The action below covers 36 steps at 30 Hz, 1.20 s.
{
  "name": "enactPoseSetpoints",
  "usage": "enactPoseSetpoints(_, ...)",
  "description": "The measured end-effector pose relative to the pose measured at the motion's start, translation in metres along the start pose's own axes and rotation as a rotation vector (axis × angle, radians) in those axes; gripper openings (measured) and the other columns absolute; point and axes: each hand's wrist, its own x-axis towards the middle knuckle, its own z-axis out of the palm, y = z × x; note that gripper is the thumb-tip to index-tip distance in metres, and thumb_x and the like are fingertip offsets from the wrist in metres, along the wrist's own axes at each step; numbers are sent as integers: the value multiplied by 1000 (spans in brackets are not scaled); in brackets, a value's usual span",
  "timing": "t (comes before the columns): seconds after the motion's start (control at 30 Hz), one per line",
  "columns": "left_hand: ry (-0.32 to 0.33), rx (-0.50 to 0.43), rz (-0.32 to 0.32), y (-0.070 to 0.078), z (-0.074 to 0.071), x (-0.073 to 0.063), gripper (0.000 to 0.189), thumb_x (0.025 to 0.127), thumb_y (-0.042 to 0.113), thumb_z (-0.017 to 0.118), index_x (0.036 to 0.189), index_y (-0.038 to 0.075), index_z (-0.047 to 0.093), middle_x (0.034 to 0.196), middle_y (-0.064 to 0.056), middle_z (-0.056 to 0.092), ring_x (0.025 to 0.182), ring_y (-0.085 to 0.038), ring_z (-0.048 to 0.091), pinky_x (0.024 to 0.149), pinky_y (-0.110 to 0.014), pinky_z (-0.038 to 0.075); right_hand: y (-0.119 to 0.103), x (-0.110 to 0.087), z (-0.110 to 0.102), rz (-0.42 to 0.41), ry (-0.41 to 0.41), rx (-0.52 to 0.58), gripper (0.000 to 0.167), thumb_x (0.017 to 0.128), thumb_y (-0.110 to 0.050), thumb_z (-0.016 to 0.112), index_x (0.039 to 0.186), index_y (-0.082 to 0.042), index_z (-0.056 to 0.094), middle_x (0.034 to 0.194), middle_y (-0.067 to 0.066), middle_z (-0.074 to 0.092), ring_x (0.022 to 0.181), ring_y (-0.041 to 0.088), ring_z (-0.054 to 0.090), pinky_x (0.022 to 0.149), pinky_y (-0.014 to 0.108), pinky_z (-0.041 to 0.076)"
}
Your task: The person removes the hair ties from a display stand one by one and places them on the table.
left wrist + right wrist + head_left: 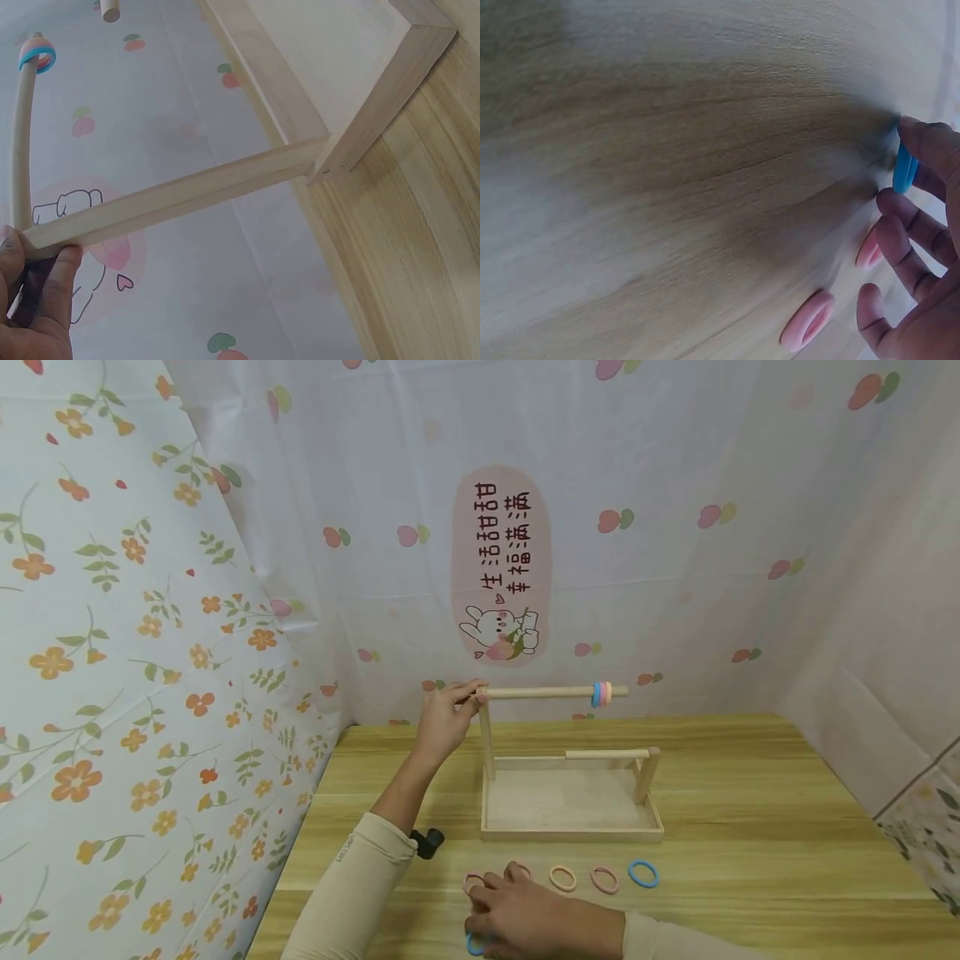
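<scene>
My left hand [447,718] pinches the top corner of a wooden rack, where an upright post [487,743] meets a horizontal dowel [536,692]. In the left wrist view, thumb and fingers sit around the post's end. Blue, pink and pale yellow bands [602,694] hang near the dowel's free end. Low over the table, my right hand [525,914] pinches a blue ring [904,169] between thumb and index finger. Its other fingers are spread and bent. Two pink rings [808,321] lie beside them on the wood.
The rack's shallow tray base [570,836] carries a second, lower arm [607,754] at right. Along the front lie a yellow ring [564,890], a pink ring [606,892] and a blue ring [645,886]. A small black object [429,843] sits by the left forearm. Printed curtains surround the table.
</scene>
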Motion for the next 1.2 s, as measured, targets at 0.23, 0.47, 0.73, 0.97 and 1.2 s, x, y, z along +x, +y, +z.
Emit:
enactPoseSetpoints(0.23, -3, 5, -17, 1, 1, 1, 39, 106, 31, 74, 140, 13, 77, 137, -16, 78, 107, -31, 83, 79, -36, 63, -3, 7, 2, -39, 19, -52, 32, 108, -57, 66, 133, -39, 74, 113, -17, 60, 90, 0, 35, 77, 19, 23)
enactPoseSetpoints(0.47, 5, 18, 9, 0, 2, 1, 39, 105, 29, 74, 140, 11, 77, 134, -17, 79, 107, -31, 82, 82, -39, 65, -5, 13, 5, -72, 37, -114, 33, 108, -60, 64, 131, -38, 73, 112, -17, 58, 90, 2, 33, 76, 20, 20)
enactPoseSetpoints(0.73, 9, 18, 2, 0, 2, 0, 39, 106, 29, 74, 140, 11, 78, 133, -16, 80, 108, -32, 82, 78, -35, 61, -6, 15, 8, -75, 29, -129, 35, 109, -60, 60, 133, -37, 71, 117, -16, 59, 93, 2, 36, 75, 19, 21)
enactPoseSetpoints(0.97, 0, 12, -17, 1, 1, 0, 39, 106, 30, 73, 140, 12, 77, 136, -15, 79, 111, -32, 81, 78, -35, 60, -7, 15, 6, -62, 16, -127, 41, 108, -62, 62, 138, -35, 72, 123, -15, 61, 96, 1, 39, 75, 18, 23)
enactPoseSetpoints(1.2, 7, 11, -20, 0, 1, 1, 39, 105, 29, 74, 140, 12, 78, 134, -13, 80, 107, -31, 81, 75, -31, 57, -7, 15, 6, -43, 27, -158, 40, 107, -64, 63, 133, -34, 72, 121, -16, 61, 96, 1, 42, 74, 18, 22)
